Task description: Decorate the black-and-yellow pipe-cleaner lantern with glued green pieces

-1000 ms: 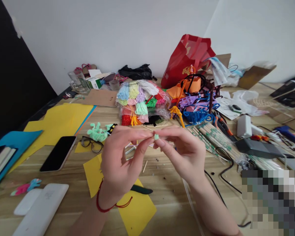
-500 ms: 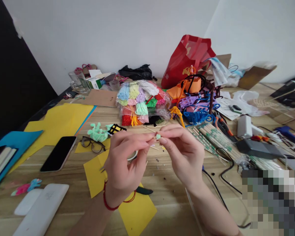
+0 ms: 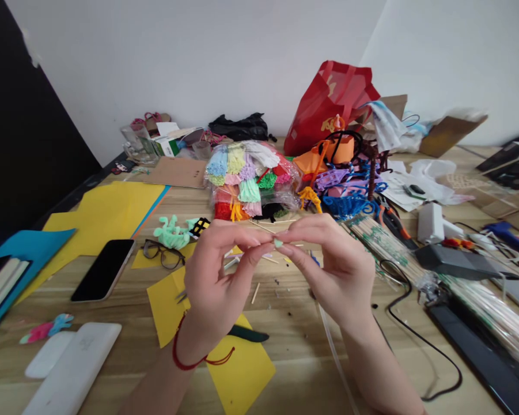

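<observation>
My left hand point(image 3: 216, 276) and my right hand point(image 3: 337, 268) meet at the fingertips over the middle of the table. Pinched between both thumbs and forefingers is a small pale green piece point(image 3: 278, 243), mostly covered by the fingers; its exact kind is too small to tell. A red cord bracelet point(image 3: 190, 364) hangs on my left wrist. Below the hands lie yellow paper point(image 3: 246, 372) and a tool with a dark green handle point(image 3: 248, 333), partly hidden by the left hand. A light green pipe cleaner figure point(image 3: 171, 233) rests to the left.
Glasses point(image 3: 166, 256), a black phone point(image 3: 103, 271) and a white power bank point(image 3: 75, 366) lie left. Bundled pipe cleaners point(image 3: 248, 187) sit behind the hands, near a red bag point(image 3: 330, 104). Pliers point(image 3: 393, 222), wooden sticks point(image 3: 384, 248) and a black cable point(image 3: 440, 351) are right.
Both wrists have turned slightly, and my right hand has shifted a little to the right. The green piece shows less between the fingertips. A short stick below is now uncovered.
</observation>
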{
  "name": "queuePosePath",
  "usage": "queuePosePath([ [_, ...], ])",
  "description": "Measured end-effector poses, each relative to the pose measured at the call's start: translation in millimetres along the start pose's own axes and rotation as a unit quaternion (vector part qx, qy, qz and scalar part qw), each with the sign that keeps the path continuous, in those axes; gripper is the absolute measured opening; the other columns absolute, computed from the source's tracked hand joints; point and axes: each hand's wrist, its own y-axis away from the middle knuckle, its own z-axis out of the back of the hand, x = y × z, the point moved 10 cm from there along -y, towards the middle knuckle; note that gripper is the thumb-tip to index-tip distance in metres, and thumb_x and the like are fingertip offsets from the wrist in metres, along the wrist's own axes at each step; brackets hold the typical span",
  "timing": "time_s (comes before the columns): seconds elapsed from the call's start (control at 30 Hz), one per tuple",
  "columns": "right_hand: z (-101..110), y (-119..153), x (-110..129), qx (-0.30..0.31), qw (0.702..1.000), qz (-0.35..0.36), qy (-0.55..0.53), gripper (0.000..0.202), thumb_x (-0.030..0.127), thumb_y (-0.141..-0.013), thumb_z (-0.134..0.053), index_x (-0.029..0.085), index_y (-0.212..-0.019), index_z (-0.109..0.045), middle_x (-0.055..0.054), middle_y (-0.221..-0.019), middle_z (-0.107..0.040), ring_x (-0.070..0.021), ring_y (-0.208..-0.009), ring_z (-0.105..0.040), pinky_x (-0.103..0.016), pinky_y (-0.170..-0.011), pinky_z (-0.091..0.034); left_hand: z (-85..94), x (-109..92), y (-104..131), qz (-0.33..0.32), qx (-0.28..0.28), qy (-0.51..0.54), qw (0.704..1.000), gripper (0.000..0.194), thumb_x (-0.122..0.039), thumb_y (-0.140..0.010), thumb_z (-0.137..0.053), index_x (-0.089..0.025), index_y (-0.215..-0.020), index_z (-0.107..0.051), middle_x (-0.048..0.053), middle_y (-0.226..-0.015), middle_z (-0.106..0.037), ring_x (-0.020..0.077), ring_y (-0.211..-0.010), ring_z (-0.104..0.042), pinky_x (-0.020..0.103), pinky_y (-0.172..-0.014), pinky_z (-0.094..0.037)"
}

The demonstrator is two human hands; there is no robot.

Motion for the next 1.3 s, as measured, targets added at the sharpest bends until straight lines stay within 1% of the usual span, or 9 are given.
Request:
queuePosePath([
  [0.2,3.6,1.9,-13.3,-0.038,0.996,-0.044,-0.072,0.024,0.005,-0.086,-0.073,0.026,-0.096,-0.076,0.001,-0.09,-0.073,-0.0141,-0.09,-0.066,-0.029,-0.082,-0.053,-4.2,4.1,-0.3,0.032,0.027,0.016,0.999,0.033,-0.003,-0.082,-0.074,-0.024,-0.105,-0.063,-0.001,-0.094,-0.071,0.0149,-0.086,-0.071,0.028,-0.076,-0.058],
  [0.37,-9.0,8.1,-47.7,-0.071,0.945,-0.175,-0.266,0.017,0.014,-0.083,-0.078,0.03,-0.086,-0.078,0.002,-0.087,-0.072,-0.0124,-0.084,-0.068,-0.025,-0.073,-0.057,-18.8,14.6,1.1,0.103,0.105,0.011,0.989,0.027,-0.009,-0.086,-0.072,-0.025,-0.106,-0.062,-0.001,-0.102,-0.071,0.0131,-0.095,-0.067,0.027,-0.087,-0.054],
  [0.47,-17.3,10.8,-59.0,-0.061,0.921,-0.226,-0.312,0.01,0.02,-0.08,-0.081,0.03,-0.081,-0.078,0.003,-0.086,-0.071,-0.0112,-0.081,-0.067,-0.023,-0.069,-0.057,-26.5,17.7,2.5,0.098,0.158,-0.026,0.982,0.018,-0.012,-0.09,-0.067,-0.025,-0.101,-0.061,-0.003,-0.097,-0.07,0.0116,-0.094,-0.066,0.024,-0.085,-0.052],
  [0.57,-20.3,9.1,-59.3,-0.032,0.919,-0.237,-0.314,0.008,0.022,-0.08,-0.082,0.029,-0.08,-0.079,0.002,-0.085,-0.069,-0.0103,-0.08,-0.066,-0.022,-0.07,-0.056,-26.0,17.5,-0.5,0.071,0.178,-0.06,0.98,0.016,-0.01,-0.092,-0.064,-0.024,-0.099,-0.061,-0.003,-0.095,-0.069,0.011,-0.092,-0.065,0.024,-0.084,-0.052],
  [0.77,-18.3,3.7,-45.2,0.039,0.953,-0.192,-0.231,0.01,0.016,-0.082,-0.078,0.025,-0.084,-0.076,0.0,-0.086,-0.069,-0.0131,-0.084,-0.065,-0.026,-0.075,-0.055,-12.1,1.9,-12.5,-0.04,0.169,-0.174,0.969,0.018,-0.004,-0.089,-0.066,-0.022,-0.092,-0.066,-0.001,-0.09,-0.069,0.0135,-0.09,-0.065,0.027,-0.084,-0.052],
  [0.93,-5.9,2.4,-18.7,0.005,0.997,-0.053,0.053,0.01,0.012,-0.09,-0.068,0.022,-0.09,-0.069,-0.003,-0.089,-0.067,-0.0169,-0.087,-0.065,-0.032,-0.076,-0.054,-14.9,-18.4,-6.2,-0.151,0.142,-0.335,0.919,0.016,-0.005,-0.089,-0.064,-0.018,-0.096,-0.067,0.005,-0.09,-0.069,0.0204,-0.089,-0.061,0.034,-0.084,-0.051],
  [1.0,-5.5,4.2,-4.0,-0.022,0.987,0.016,0.158,0.015,0.007,-0.091,-0.063,0.021,-0.094,-0.067,-0.005,-0.091,-0.067,-0.0182,-0.088,-0.065,-0.035,-0.079,-0.054,-18.6,-19.6,-3.1,-0.155,0.137,-0.363,0.908,0.012,-0.006,-0.091,-0.063,-0.018,-0.096,-0.065,0.007,-0.091,-0.069,0.0215,-0.089,-0.06,0.036,-0.083,-0.05],
  [1.1,-11.5,7.2,7.4,-0.026,0.969,0.083,0.23,0.018,0.004,-0.092,-0.06,0.021,-0.099,-0.064,-0.007,-0.093,-0.066,-0.0197,-0.089,-0.064,-0.037,-0.081,-0.053,-18.4,-14.2,-2.1,-0.121,0.123,-0.342,0.924,0.01,-0.009,-0.091,-0.063,-0.019,-0.093,-0.061,0.006,-0.089,-0.067,0.0211,-0.086,-0.059,0.035,-0.082,-0.049],
  [1.3,-23.4,8.3,6.7,0.032,0.955,0.12,0.27,0.021,0.003,-0.094,-0.054,0.021,-0.104,-0.062,-0.009,-0.095,-0.067,-0.0212,-0.086,-0.062,-0.039,-0.078,-0.052,-18.3,-3.4,-1.6,-0.066,0.123,-0.312,0.94,0.011,-0.013,-0.095,-0.058,-0.024,-0.093,-0.056,0.004,-0.089,-0.065,0.0223,-0.086,-0.057,0.036,-0.078,-0.046],
])
